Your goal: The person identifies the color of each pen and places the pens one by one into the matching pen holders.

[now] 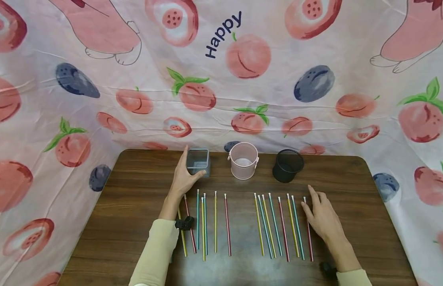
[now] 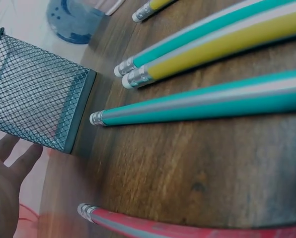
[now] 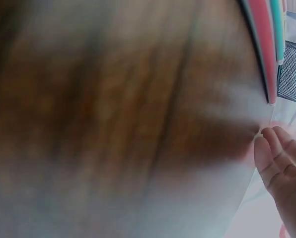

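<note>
My left hand (image 1: pixel 188 174) lies at the front left corner of a grey square mesh holder (image 1: pixel 198 159), thumb up its left side and fingers straight along its front. The left wrist view shows the left hand's fingers (image 2: pixel 19 156) straight, just short of the holder (image 2: pixel 36 99). My right hand (image 1: pixel 319 212) rests flat on the table, fingers spread over the rightmost red pencil (image 1: pixel 309 242). Two rows of coloured pencils lie in front of me, a left pencil row (image 1: pixel 207 222) and a right pencil row (image 1: pixel 276 226).
A pink cup (image 1: pixel 244 161) and a black mesh cup (image 1: pixel 287 165) stand right of the grey holder at the back of the brown table (image 1: pixel 128 206). A fruit-print cloth (image 1: pixel 221 79) hangs behind and at both sides. The right wrist view is blurred.
</note>
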### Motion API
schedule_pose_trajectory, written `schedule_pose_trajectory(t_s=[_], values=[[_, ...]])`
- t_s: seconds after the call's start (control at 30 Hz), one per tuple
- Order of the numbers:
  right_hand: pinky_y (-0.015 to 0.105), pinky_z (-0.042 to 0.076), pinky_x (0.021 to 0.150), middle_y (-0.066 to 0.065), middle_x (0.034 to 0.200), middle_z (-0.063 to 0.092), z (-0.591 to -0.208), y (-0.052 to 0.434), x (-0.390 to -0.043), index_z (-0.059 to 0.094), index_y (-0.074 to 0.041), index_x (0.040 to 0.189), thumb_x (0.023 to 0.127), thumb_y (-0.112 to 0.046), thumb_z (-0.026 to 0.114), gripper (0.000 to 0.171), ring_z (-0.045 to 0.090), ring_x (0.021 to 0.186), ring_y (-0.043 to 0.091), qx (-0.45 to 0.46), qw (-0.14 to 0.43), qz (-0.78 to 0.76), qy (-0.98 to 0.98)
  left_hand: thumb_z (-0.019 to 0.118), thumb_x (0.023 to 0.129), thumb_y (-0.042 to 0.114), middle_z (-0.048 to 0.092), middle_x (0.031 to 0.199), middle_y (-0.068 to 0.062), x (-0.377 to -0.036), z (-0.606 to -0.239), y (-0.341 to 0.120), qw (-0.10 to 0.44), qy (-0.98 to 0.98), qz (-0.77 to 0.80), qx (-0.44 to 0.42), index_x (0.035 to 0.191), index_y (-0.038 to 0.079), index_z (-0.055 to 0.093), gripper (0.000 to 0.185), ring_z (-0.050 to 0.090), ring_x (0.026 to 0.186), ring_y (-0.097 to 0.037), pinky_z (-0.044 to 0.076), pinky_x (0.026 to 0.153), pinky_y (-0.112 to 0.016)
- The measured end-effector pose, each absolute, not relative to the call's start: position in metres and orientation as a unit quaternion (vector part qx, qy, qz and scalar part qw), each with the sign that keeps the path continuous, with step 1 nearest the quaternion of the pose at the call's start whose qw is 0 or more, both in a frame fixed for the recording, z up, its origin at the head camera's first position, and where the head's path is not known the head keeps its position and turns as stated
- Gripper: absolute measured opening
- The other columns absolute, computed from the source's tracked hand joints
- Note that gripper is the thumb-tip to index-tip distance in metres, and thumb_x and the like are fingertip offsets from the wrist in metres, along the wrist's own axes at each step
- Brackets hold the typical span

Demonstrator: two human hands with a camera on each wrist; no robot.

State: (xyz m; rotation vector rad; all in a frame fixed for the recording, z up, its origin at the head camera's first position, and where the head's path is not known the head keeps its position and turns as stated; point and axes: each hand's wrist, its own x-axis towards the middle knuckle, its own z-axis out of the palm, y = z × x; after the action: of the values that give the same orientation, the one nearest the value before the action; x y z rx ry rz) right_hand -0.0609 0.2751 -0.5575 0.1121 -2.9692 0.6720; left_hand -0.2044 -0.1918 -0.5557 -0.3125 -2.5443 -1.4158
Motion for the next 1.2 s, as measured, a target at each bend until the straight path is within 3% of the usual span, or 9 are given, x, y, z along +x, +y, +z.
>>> schedule_pose_trajectory(t_s=[0.3,0.5,0.73,0.93,1.2], values=[[0.054,0.051,0.071,0.03,0.107,0.053,-0.558,0.268,-0.063,0.052,0.009,0.132,0.085,-0.005,0.075,0.054,0.058,0.087,0.043,0.06,0.103,0.206,-0.971,0.083,0.081,0.035,0.033,0.159,-0.001,-0.203,-0.561,-0.191,0.105,-0.855,-0.503,-0.077,0.158,0.021,0.027,0.097,0.031,0.145,-0.027,0.026,0.114,-0.055],[0.047,0.051,0.052,0.028,0.096,0.056,-0.554,0.265,-0.069,0.059,0.012,0.118,0.083,0.008,0.067,0.036,0.059,0.064,0.034,0.054,0.116,0.195,-0.972,0.085,0.079,0.028,0.049,0.147,-0.01,-0.207,-0.564,-0.189,0.115,-0.834,-0.538,-0.043,0.154,0.026,0.036,0.09,0.051,0.124,-0.035,0.039,0.103,-0.053],[0.056,0.049,0.051,0.029,0.085,0.058,-0.546,0.264,-0.074,0.059,0.012,0.11,0.08,0.008,0.064,0.031,0.06,0.06,0.042,0.032,0.11,0.183,-0.976,0.085,0.078,0.028,0.054,0.141,-0.014,-0.21,-0.563,-0.186,0.117,-0.824,-0.554,-0.035,0.153,0.028,0.038,0.088,0.054,0.118,-0.037,0.041,0.097,-0.052],[0.055,0.05,0.05,0.026,0.079,0.06,-0.546,0.266,-0.076,0.061,0.011,0.106,0.078,0.007,0.062,0.029,0.061,0.061,0.043,0.03,0.101,0.19,-0.976,0.086,0.078,0.03,0.053,0.14,-0.016,-0.209,-0.566,-0.187,0.105,-0.823,-0.558,-0.024,0.152,0.027,0.036,0.089,0.053,0.118,-0.038,0.041,0.095,-0.056],[0.032,0.046,0.055,0.009,0.081,0.064,-0.534,0.279,-0.086,0.065,0.006,0.11,0.084,0.0,0.06,0.027,0.054,0.065,0.019,-0.031,0.022,0.278,-0.96,0.085,0.078,0.029,0.047,0.146,-0.01,-0.219,-0.557,-0.187,0.099,-0.845,-0.524,-0.041,0.15,0.021,0.04,0.085,0.047,0.127,-0.036,0.037,0.103,-0.055]])
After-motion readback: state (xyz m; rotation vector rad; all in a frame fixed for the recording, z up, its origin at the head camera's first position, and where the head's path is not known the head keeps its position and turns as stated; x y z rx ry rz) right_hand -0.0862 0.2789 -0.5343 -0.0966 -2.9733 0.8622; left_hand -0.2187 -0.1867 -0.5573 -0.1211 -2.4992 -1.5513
